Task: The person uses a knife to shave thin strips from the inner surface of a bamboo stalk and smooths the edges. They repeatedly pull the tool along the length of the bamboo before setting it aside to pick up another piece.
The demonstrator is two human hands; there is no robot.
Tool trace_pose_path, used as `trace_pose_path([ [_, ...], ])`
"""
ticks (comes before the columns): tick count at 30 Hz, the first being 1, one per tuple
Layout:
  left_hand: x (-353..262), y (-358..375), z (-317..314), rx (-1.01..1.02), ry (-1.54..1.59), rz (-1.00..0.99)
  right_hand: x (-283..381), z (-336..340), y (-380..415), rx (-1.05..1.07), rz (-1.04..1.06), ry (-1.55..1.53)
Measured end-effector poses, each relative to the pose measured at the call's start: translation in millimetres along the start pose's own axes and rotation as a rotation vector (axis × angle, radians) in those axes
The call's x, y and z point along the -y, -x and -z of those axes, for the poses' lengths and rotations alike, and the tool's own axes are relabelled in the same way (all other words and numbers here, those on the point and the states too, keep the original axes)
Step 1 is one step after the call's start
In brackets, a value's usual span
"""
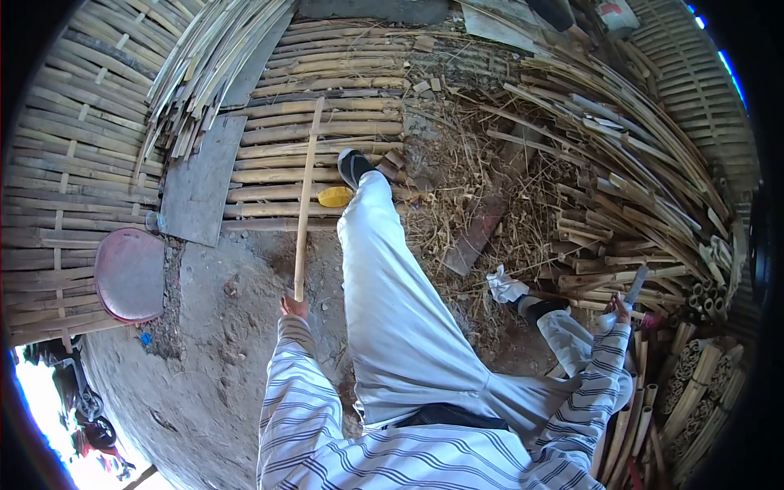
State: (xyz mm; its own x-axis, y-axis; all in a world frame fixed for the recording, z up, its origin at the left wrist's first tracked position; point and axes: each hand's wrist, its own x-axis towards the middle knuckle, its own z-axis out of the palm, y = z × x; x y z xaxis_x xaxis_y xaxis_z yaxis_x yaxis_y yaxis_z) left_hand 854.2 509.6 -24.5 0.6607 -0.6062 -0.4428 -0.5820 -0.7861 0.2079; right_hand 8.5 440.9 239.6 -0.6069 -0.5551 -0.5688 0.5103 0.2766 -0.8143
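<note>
My left hand [295, 307] is closed round the near end of a long bamboo pole [306, 196], which points away from me over the bamboo slats [282, 131]. Off to the right, my right hand [621, 310] grips a knife [637, 284] with its blade pointing up and away. The knife is near the cut bamboo stack and well apart from the pole. A yellow object [335, 197] lies on the slats between the pole and my shoe [354, 167].
Split strips [220, 65] lean at the upper left beside a grey board [202, 180]. A round pinkish seat [129, 274] stands at the left. Bamboo lengths [637, 204] are heaped at the right, with shavings [457, 180] and a dark plank [478, 237] nearer the middle.
</note>
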Motion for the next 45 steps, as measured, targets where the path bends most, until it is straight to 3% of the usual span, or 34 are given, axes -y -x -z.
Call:
trace_pose_path([
  [1, 10, -12, -12, -0.022, 0.021, 0.059, 4, -1, 5, 0.058, -0.017, -0.045],
  [4, -1, -24, 0, -0.006, 0.026, -0.179, 13, -4, 13, 0.053, 0.007, -0.054],
  [5, -13, -25, 12, -0.031, 0.122, -0.219, 14, -5, 6, -0.047, -0.024, -0.049],
  [7, -38, -24, 43, -0.067, 0.304, -0.317, 26, -4, 2, 0.042, 0.015, 0.237],
  [8, -57, -28, 53, -0.071, 0.391, -0.378, 30, -9, 8, 0.026, 0.054, 0.224],
  [10, -51, -84, 70, -0.175, 0.101, -0.896, 38, -32, 24, -0.060, 0.169, 0.050],
  [12, -131, -47, 125, -0.418, 0.261, -0.751, 65, -62, 48, -0.338, 0.291, 0.192],
  [14, -211, -22, 177, -0.203, 0.656, -0.638, 75, -59, 42, -0.325, 0.579, 0.115],
  [16, -304, 30, 223, -0.276, 0.670, -0.753, 90, -51, 42, -0.316, 0.714, 0.051],
  [18, -399, 106, 262, -0.306, 0.589, -0.617, 104, -38, 32, -0.397, 0.852, 0.002],
  [20, -469, 150, 268, -0.264, 0.794, -0.742, 118, -22, 37, -0.432, 0.994, -0.022],
  [23, -573, 202, 231, -0.138, 1.140, -0.995, 137, 6, 48, -0.576, 0.965, 0.059],
  [25, -654, 247, 173, -0.210, 1.099, -1.593, 145, 25, 56, -0.658, 0.928, 0.101],
  [26, -677, 268, 151, -0.370, 0.640, -1.690, 144, 37, 56, -0.674, 0.887, 0.061],
  [27, -712, 303, 109, -0.019, 0.919, -1.543, 144, 50, 57, -0.686, 0.849, 0.022],
  [29, -761, 355, 45, 0.247, 0.575, -1.531, 138, 80, 49, -0.733, 0.854, -0.057],
  [30, -783, 362, -2, 0.564, 0.613, -1.455, 132, 93, 48, -0.824, 0.815, 0.003],
  [31, -805, 362, -52, 0.503, 0.496, -1.512, 129, 101, 48, -0.863, 0.785, -0.007],
  [34, -828, 394, -140, 0.599, 0.277, -1.554, 121, 125, 46, -0.897, 0.721, -0.092],
  [37, -839, 434, -168, 0.332, 0.125, -1.798, 118, 138, 48, -0.882, 0.686, -0.188],
  [42, -894, 487, -197, 0.239, 0.289, -1.938, 124, 140, 56, -0.957, 0.620, -0.156],
  [43, -907, 498, -196, 0.334, 0.279, -1.857, 126, 140, 55, -0.959, 0.619, -0.122],
  [45, -933, 499, -203, 0.308, 0.175, -1.749, 127, 139, 53, -0.949, 0.611, -0.077],
])
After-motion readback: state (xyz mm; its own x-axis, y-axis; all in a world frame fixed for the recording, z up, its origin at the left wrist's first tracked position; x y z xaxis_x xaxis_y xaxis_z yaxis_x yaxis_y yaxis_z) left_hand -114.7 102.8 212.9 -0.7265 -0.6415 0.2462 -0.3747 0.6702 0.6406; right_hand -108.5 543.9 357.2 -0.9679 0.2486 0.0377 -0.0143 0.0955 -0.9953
